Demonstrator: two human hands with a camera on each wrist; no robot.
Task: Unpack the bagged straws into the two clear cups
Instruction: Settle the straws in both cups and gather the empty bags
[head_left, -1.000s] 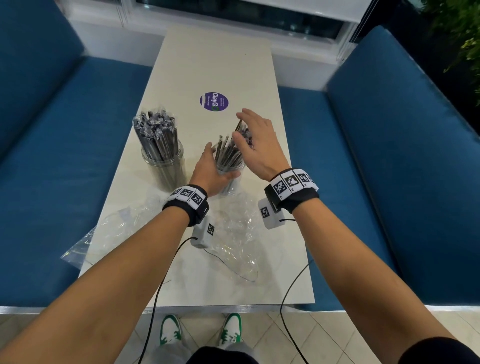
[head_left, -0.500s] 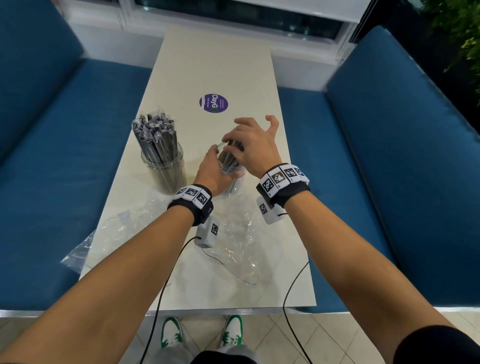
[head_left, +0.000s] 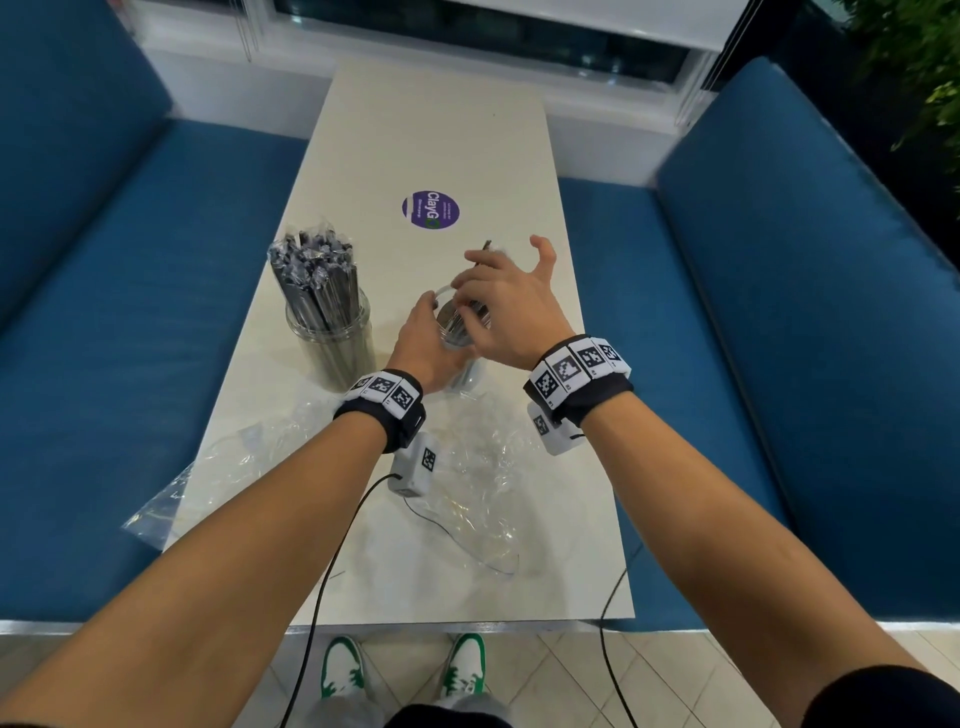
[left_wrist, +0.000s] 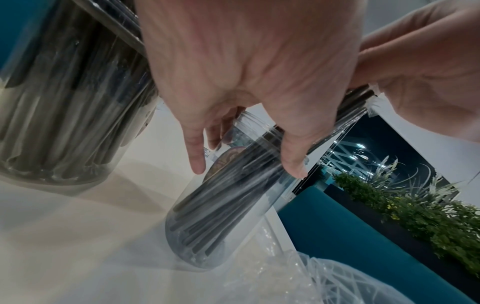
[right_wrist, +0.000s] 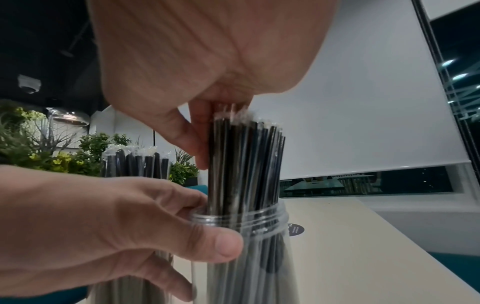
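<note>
Black wristbands (head_left: 385, 415), checkered tags, green-white sneakers (head_left: 341, 670)

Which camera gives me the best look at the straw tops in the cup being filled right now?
The right wrist view: the straws stand clear above the cup rim, right hand on their tops. The head view hides them behind that hand; the left wrist view shows mostly their lower lengths.

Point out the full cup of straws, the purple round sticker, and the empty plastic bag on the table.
Full cup of straws (head_left: 332, 338): head view, on its clear wall.
Purple sticker (head_left: 430, 209): head view, at its middle.
Empty plastic bag (head_left: 483, 467): head view, on the crumpled film near the table's front.
</note>
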